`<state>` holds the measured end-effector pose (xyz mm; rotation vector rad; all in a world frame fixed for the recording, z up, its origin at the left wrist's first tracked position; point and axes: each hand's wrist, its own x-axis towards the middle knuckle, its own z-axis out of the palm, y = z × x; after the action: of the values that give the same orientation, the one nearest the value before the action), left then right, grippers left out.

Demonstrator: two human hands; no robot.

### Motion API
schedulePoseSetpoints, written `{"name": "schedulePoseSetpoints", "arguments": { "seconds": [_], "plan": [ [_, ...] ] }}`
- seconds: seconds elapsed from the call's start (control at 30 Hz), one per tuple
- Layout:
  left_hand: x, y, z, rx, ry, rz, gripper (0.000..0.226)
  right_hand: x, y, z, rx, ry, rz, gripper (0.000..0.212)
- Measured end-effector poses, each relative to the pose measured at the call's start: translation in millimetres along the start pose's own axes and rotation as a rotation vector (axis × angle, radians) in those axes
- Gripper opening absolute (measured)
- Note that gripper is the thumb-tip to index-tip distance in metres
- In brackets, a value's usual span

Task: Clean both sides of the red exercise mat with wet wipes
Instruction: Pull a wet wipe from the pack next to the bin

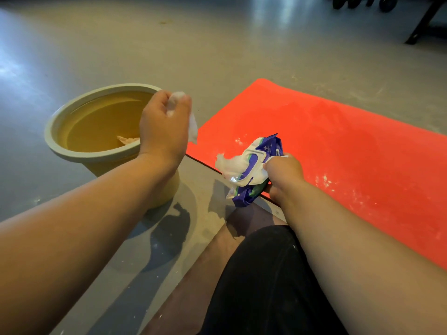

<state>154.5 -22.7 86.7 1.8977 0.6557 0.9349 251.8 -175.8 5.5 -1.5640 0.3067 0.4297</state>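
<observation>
The red exercise mat lies flat on the grey floor to the right, with white specks near its close edge. My left hand grips a crumpled white wet wipe just left of the mat's corner, beside the bin's rim. My right hand holds a purple wet wipe pack over the mat's near edge. The pack's white lid is open and a wipe sticks out of it to the left.
A yellow bin with a pale rim stands on the floor at the left, with a used wipe inside. My leg in black shorts is at the bottom. Dark gym equipment stands at the far right.
</observation>
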Motion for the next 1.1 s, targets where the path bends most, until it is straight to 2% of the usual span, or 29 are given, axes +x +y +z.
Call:
{"name": "schedulePoseSetpoints", "arguments": {
  "seconds": [0.07,0.13,0.17,0.37,0.43,0.5,0.57,0.67,0.73,0.8,0.97,1.03,1.1],
  "plan": [
    [-2.0,0.1,0.7,0.051,-0.087,-0.019,0.019,-2.7,-1.9,-0.5,0.032,-0.025,0.004,0.030],
    [-4.9,-5.0,2.6,0.210,-0.204,-0.088,0.005,-6.0,-3.8,-0.8,0.089,-0.079,0.001,0.031],
    [-6.8,-8.9,3.9,0.281,-0.253,-0.125,0.006,-9.2,-5.5,-0.9,0.119,-0.113,0.002,0.031],
    [-20.3,-27.3,12.9,0.494,-0.575,-0.241,0.044,-21.5,-9.9,6.7,0.181,-0.316,0.017,0.028],
    [-19.8,-32.4,17.2,0.511,-0.657,-0.231,0.040,-22.2,-9.9,8.4,0.165,-0.342,0.020,0.027],
    [-18.1,-33.3,16.7,0.583,-0.625,-0.141,0.029,-21.3,-10.7,7.4,0.182,-0.341,0.022,0.026],
    [-17.0,-32.4,13.0,0.657,-0.556,-0.010,0.031,-20.0,-11.1,6.4,0.209,-0.343,0.027,0.027],
    [-20.8,-29.7,10.9,0.685,-0.666,0.189,0.025,-19.8,-10.0,9.0,0.195,-0.366,0.008,0.027],
    [-24.4,-28.8,12.0,0.648,-0.742,0.151,0.029,-21.4,-10.1,10.9,0.188,-0.389,0.002,0.026],
    [-23.4,-29.5,14.4,0.597,-0.718,0.086,0.030,-22.3,-11.5,10.2,0.199,-0.399,0.015,0.028],
    [-19.1,-24.9,17.7,0.740,-0.610,0.243,0.015,-26.5,-14.7,6.9,0.214,-0.460,0.092,0.016],
    [-18.5,-23.6,17.3,0.755,-0.563,0.280,0.029,-25.4,-13.5,6.4,0.217,-0.471,0.111,0.015],
    [-15.2,-23.3,13.3,0.735,-0.480,0.213,0.053,-24.3,-14.1,6.2,0.228,-0.481,0.115,0.021]
  ]
}}
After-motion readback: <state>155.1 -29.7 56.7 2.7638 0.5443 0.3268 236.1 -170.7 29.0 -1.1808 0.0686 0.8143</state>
